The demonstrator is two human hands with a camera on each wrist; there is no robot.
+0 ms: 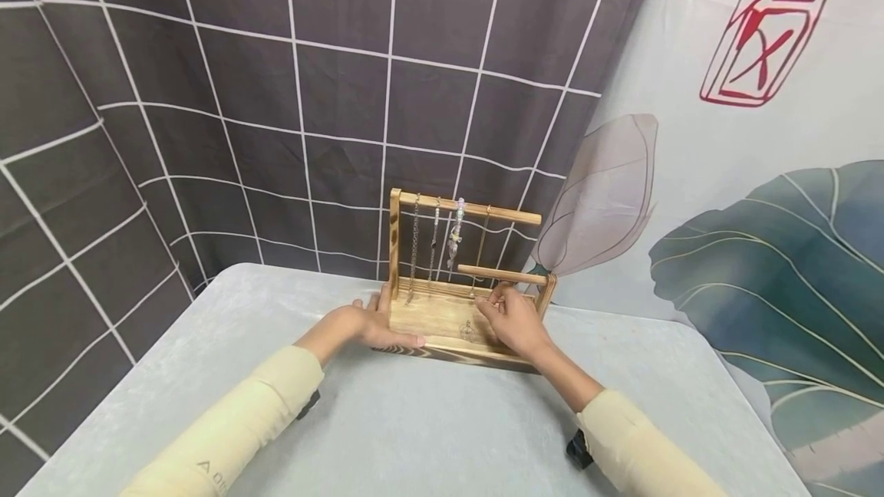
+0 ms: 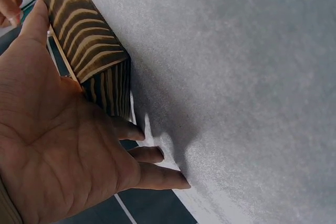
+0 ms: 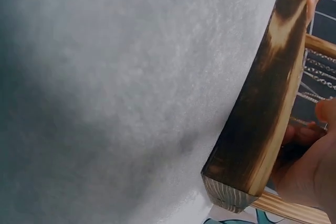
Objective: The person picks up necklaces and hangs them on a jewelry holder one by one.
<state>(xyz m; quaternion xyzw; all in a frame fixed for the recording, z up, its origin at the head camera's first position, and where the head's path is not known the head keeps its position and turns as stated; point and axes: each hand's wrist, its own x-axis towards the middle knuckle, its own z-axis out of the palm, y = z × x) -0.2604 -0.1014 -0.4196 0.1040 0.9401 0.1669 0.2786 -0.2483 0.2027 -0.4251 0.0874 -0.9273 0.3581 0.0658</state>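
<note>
A wooden jewelry stand (image 1: 428, 315) with two bars and a tray base stands on the table. From its upper bar (image 1: 507, 213) hang a silver chain necklace (image 1: 414, 244), a beaded chain (image 1: 434, 232), a pastel beaded bracelet (image 1: 456, 232) and a thin gold necklace (image 1: 482, 244). My left hand (image 1: 376, 326) rests around the base's left corner, thumb on the front rim, the other fingers extended along the side. Below the short lower bar (image 1: 500, 274), my right hand (image 1: 514, 322) has thumb and fingers curled at the gold necklace's lower end. The fingertips partly hide that end.
A pale grey cloth (image 1: 414, 420) covers the table. Close behind the stand hangs a dark curtain with white grid lines (image 1: 338, 98); a pale leaf-printed curtain (image 1: 691, 251) hangs at the right. In the left wrist view, the base's dark-grained front edge (image 2: 86, 30) meets the cloth.
</note>
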